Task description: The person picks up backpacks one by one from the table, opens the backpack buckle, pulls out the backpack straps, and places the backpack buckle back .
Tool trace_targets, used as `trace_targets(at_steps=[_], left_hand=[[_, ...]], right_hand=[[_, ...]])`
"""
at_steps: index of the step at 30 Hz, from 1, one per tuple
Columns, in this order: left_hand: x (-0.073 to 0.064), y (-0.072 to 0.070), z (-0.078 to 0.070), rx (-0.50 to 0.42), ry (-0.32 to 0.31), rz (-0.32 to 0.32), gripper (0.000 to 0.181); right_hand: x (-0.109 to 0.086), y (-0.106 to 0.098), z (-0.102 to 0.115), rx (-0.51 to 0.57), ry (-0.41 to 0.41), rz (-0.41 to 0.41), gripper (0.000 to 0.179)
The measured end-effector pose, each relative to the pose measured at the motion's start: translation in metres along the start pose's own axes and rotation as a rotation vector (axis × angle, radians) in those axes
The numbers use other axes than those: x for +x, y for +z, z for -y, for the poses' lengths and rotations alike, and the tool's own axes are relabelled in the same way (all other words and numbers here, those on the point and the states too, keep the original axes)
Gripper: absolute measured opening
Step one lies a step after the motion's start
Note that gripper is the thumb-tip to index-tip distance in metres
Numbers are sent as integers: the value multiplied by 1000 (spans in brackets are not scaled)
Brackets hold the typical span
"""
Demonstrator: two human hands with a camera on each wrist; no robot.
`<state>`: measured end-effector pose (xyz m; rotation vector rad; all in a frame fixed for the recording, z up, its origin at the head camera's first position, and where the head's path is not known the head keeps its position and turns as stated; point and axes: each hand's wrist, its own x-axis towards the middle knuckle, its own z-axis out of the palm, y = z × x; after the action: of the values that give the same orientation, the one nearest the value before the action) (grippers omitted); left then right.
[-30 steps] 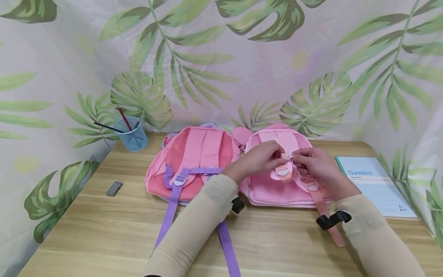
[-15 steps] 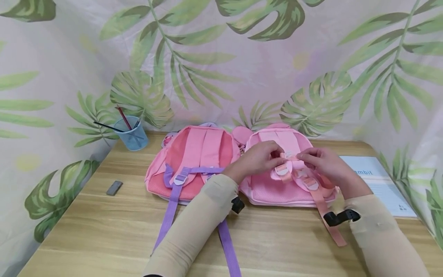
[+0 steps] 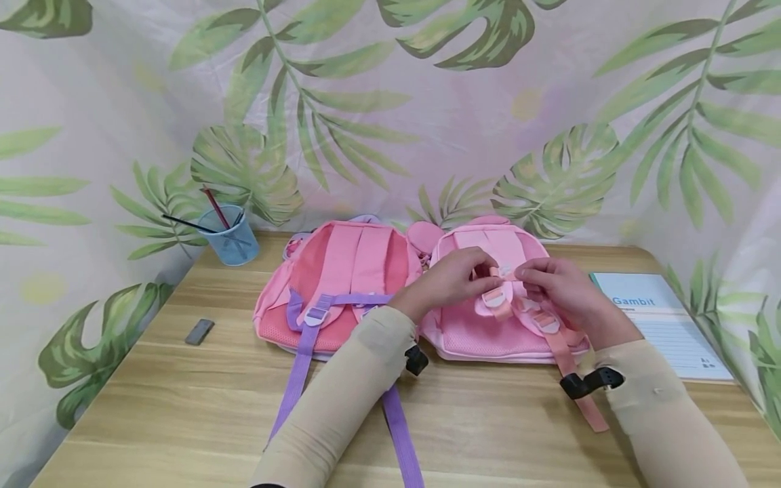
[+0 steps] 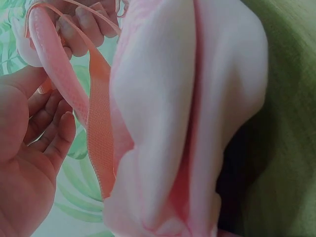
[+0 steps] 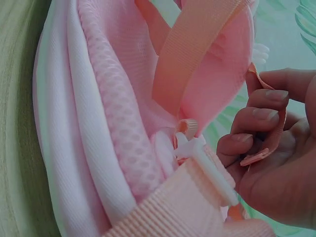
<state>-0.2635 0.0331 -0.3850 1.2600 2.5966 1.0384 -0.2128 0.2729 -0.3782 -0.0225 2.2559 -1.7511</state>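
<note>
A light pink backpack (image 3: 476, 339) lies with its shoulder straps facing up. Over its middle, my left hand (image 3: 457, 278) pinches an orange chest strap near a small white buckle (image 5: 260, 53); in the left wrist view, that hand (image 4: 34, 148) is close beside a padded pink shoulder strap (image 4: 59, 74). My right hand (image 3: 558, 288) pinches the orange webbing (image 5: 280, 118) just right of the buckle. The webbing's loose end curls under the right fingers in the right wrist view. Below the hands, a white strap adjuster (image 3: 547, 322) carries a hanging orange strap (image 3: 588, 410).
A darker pink backpack (image 3: 350, 271) with purple straps (image 3: 299, 379) lies to the left, partly behind my left forearm. Farther left are a blue mesh pen cup (image 3: 234, 244) and a grey eraser-like block (image 3: 199, 332). A notebook (image 3: 665, 339) lies at the right.
My right hand moves right along the orange webbing, then comes back left toward the buckle. The left hand keeps its pinch in nearly the same place.
</note>
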Motion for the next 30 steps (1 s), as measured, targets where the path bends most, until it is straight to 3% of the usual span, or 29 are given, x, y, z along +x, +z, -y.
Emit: trace_targets(at_steps=[5,10,17,25,30], left_hand=[[1,0,-1,6,2,5,20],[1,1,-2,18,-16,21,18],[2,1,-4,19,-24,38,18],[6,-3,-6,96,-25,97,20],[10,-6,-11,168,-4,150,19]], right_hand=[[1,3,3,-108,-27,-5,35],[0,5,3,-220,-69,9,37],[-4,5,1,-226,-77,23,40],[-11,-2,-1,-408,-259,-3,42],[-10,-3,-1,-500,-283,-12,41]])
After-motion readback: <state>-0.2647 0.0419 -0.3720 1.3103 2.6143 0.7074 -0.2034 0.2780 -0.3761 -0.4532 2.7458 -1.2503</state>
